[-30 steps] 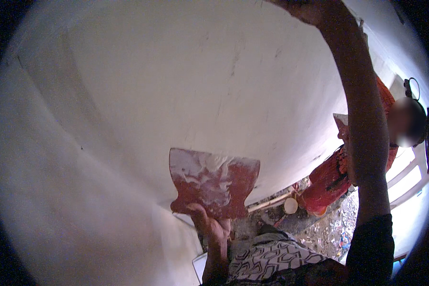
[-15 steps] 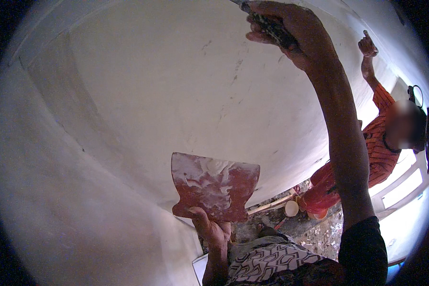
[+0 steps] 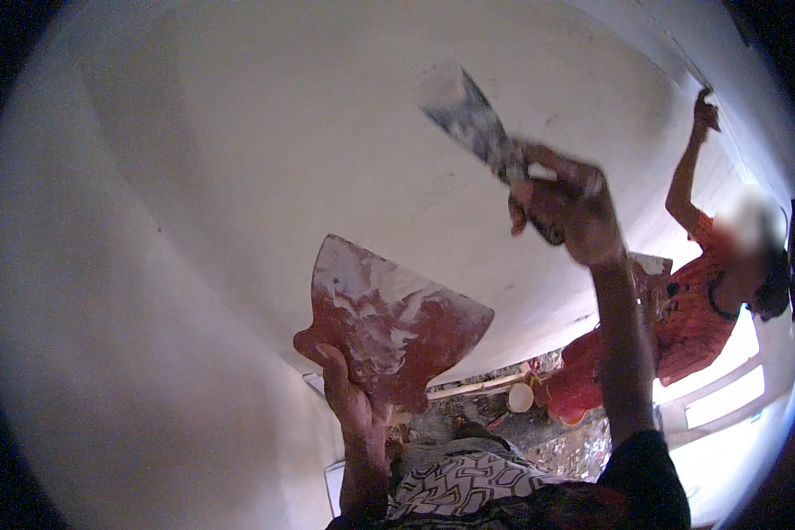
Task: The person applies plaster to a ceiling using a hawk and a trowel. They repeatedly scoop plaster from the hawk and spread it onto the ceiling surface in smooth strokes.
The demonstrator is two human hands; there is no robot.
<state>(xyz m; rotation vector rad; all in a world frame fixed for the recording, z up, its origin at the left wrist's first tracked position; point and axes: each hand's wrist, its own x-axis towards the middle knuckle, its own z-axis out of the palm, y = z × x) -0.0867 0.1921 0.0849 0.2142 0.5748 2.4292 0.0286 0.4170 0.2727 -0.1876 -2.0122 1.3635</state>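
Note:
My left hand (image 3: pixel 353 397) grips the lower edge of a red plastering board (image 3: pixel 389 327), its thumb pressed on the near face. White paste is smeared across the board's face, thickest toward the middle. Higher up and to the right, my right hand (image 3: pixel 570 203) is closed round the handle of a putty knife (image 3: pixel 468 115). The knife's blade points up and left and carries white paste near its tip; it is slightly blurred. A pale plastered wall (image 3: pixel 265 150) fills the view behind both tools. Whether the blade touches the wall, I cannot tell.
On the right a co-worker in an orange-red top (image 3: pixel 689 327) reaches one arm up to the wall and has a red board near the body. A white round container (image 3: pixel 520 397) stands on the littered floor beside a wooden strip (image 3: pixel 477 386). Another wall (image 3: pixel 177 353) adjoins on the left.
My right hand has come down from the top with the putty knife, whose blade now shows fully. The red board has tilted and risen slightly to the left. The co-worker's raised arm has shifted.

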